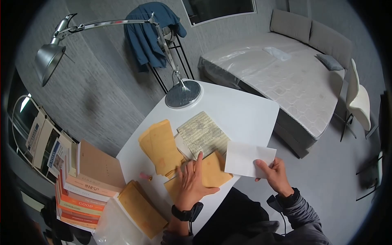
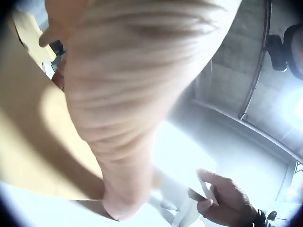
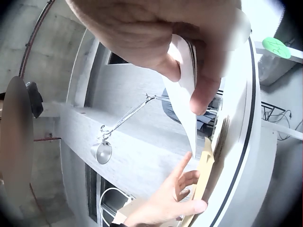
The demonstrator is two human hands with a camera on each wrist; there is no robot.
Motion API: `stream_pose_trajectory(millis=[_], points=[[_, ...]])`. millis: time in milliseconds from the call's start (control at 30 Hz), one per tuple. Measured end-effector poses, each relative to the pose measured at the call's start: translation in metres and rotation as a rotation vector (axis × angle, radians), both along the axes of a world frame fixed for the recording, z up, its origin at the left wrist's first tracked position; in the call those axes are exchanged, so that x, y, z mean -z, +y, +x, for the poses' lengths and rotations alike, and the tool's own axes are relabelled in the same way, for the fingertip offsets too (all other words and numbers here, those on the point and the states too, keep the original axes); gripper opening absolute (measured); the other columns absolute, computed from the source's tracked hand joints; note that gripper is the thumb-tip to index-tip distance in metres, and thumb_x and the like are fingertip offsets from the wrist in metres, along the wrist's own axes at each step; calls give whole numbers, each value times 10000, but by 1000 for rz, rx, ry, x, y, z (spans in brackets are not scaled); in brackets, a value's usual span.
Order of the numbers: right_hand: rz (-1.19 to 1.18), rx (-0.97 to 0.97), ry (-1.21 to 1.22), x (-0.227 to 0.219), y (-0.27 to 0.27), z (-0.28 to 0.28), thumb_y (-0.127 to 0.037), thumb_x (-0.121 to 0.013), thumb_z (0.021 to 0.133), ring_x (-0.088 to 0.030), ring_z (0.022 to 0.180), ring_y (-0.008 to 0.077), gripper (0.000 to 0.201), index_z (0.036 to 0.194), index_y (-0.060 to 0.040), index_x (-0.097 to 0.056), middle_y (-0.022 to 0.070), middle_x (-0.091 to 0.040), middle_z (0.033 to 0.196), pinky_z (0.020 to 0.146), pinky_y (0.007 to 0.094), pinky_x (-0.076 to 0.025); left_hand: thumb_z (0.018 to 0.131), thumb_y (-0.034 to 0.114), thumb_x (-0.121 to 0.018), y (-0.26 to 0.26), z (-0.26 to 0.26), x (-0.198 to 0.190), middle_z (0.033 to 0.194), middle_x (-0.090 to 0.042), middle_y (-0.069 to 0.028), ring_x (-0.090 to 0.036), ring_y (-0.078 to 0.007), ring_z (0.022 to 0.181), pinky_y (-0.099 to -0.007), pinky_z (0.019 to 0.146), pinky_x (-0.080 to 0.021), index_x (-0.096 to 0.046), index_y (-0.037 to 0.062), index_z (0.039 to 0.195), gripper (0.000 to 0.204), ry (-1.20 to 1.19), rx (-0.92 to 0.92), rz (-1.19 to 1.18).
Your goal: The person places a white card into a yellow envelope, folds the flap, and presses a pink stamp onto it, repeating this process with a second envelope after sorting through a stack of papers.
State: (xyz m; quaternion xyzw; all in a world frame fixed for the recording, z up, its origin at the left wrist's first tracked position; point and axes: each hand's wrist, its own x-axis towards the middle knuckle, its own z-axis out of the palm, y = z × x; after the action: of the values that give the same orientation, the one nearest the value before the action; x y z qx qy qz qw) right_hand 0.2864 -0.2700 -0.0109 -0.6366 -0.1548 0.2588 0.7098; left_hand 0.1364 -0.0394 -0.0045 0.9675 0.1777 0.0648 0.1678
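Observation:
My right hand [image 1: 277,174] pinches a thin sheaf of white paper [image 1: 247,158] at its right end, thumb on top. Layered edges of the sheaf show between the fingers in the right wrist view. With fingers spread, my left hand [image 1: 191,184] rests on a yellow-brown paper envelope [image 1: 217,168] near the table's front edge. Its index fingertip reaches the lower edge of a greenish printed sheet [image 1: 203,132]. More yellow-brown envelopes [image 1: 158,145] lie fanned out just left of that sheet. In the left wrist view, the palm hides much of the envelope beneath it.
A desk lamp's round base [image 1: 183,94] stands at the back of the white table [image 1: 249,109]. At the left are stacked books [image 1: 83,192], another pile of envelopes [image 1: 141,208], clear plastic [image 1: 112,224] and a small pink-handled object [image 1: 145,176]. A plastic-covered bed [image 1: 277,69] stands beyond.

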Motion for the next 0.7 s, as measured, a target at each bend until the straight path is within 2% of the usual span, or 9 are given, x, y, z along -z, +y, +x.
stream_pose_trajectory(millis=[200, 300, 400, 600, 700], points=[[-48, -24, -60, -2, 0, 11, -227, -656, 965, -673, 704, 161, 340, 1116, 77, -625, 116, -703, 896, 539, 297, -569, 580, 387, -899, -8, -11, -6, 1252, -437, -155, -443, -359, 1207, -631, 1096, -243, -170, 120, 1563, 1252, -65, 6, -19], [-75, -41, -53, -7, 3, 10, -235, -664, 960, -673, 695, 158, 347, 1107, 77, -632, 113, -706, 889, 532, 295, -568, 552, 346, -915, -8, -11, -5, 1220, -444, -162, -433, -373, 1148, -496, 1064, -320, -214, 93, 1545, 1242, -99, -44, -18], [-127, -83, -83, -10, 6, 10, -228, -670, 957, -676, 698, 155, 337, 1098, 77, -641, 114, -709, 899, 530, 289, -569, 583, 349, -899, -9, -14, -10, 1232, -437, -154, -444, -358, 1166, -549, 1065, -304, -207, 127, 1554, 1213, -128, -28, -8], [-174, -217, 21, -21, 11, 25, -199, -678, 948, -679, 699, 147, 316, 1109, 71, -654, 111, -716, 890, 529, 271, -571, 568, 276, -908, -4, -18, -18, 1267, -426, -142, -421, -338, 1225, -566, 1086, -297, -243, 140, 1548, 1192, -215, -23, -59], [-213, -270, -9, -30, 11, 30, -195, -685, 942, -678, 683, 145, 319, 1114, 72, -654, 106, -717, 873, 523, 266, -570, 543, 283, -930, -6, -20, -21, 1326, -399, -159, -403, -379, 1246, -533, 1093, -307, -252, 137, 1537, 1212, -203, -23, 18]])
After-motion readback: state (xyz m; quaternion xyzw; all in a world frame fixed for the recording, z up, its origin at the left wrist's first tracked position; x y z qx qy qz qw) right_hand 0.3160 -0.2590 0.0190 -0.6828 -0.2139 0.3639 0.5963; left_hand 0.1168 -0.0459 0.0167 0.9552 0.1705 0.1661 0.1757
